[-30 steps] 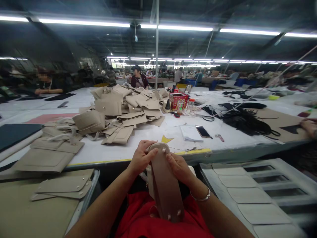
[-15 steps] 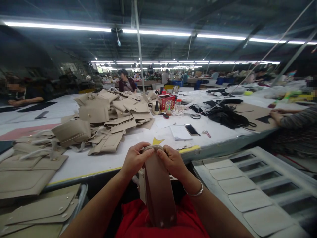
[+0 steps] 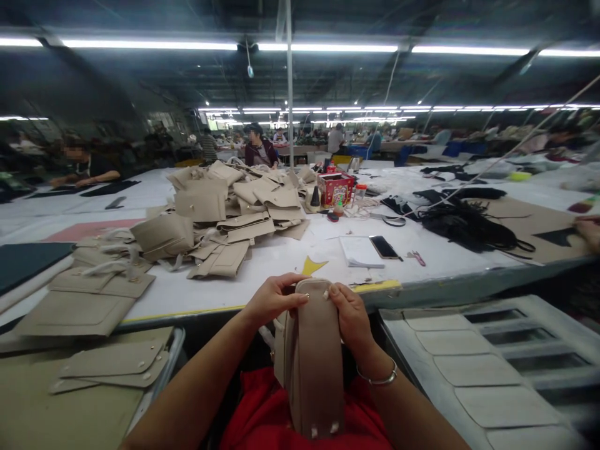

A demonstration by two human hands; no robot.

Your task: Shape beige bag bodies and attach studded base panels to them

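A beige leather bag piece (image 3: 319,356) stands upright over my red-clad lap, its rounded top end toward the table edge. My left hand (image 3: 281,299) grips its upper left side, thumb beside a small metal snap. On the upper right edge, my right hand (image 3: 349,309) holds the same piece with thumb and bent fingers, near a second small snap. Two whitish snaps show at the lower end of the piece. More beige panels and a pale strap hang behind it on the left. A silver bracelet (image 3: 379,375) circles my right wrist.
Beige bags (image 3: 199,206) lie heaped on the white table (image 3: 281,256). Flaps with snaps (image 3: 110,359) sit in a lower-left bin. Notebook, phone (image 3: 385,247), red box (image 3: 335,189) and black straps (image 3: 469,225) are ahead. Pale panels (image 3: 475,369) line a rack. Another person's hand is far right.
The view has turned left, so the surroundings appear further right. The piece's top now faces me more, showing snaps. My left thumb has shifted toward the top left snap.
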